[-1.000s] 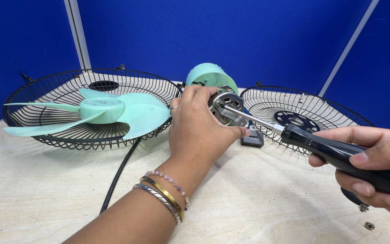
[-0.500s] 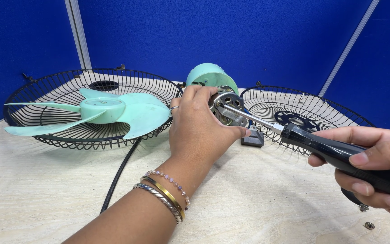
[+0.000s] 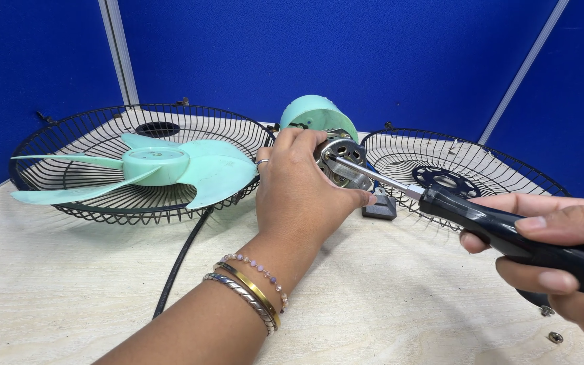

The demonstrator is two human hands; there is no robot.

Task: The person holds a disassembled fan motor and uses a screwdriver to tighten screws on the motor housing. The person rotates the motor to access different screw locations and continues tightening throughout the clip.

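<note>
Nearest on the right, the right hand is wrapped tight around the black handle of a screwdriver, fingers pressed together along the grip. Its metal shaft runs left and away to the fan motor. A small screw lies loose on the wooden table just below that hand.

In the middle, the left hand, with bracelets on the wrist and a ring on one finger, curls around the near side of the motor and steadies it, fingertips on its top edge. The motor sits near the table's centre, its metal face bare and its mint green back cover pointing away. A small dark block rests just beside it.

As a judgement, the fan is already well taken apart: the green blade lies loose in one wire guard at the far left, and the other guard lies flat at the far right. The motor's own screws appear to be what remains. A black cord runs from under the left guard toward the near edge.
</note>
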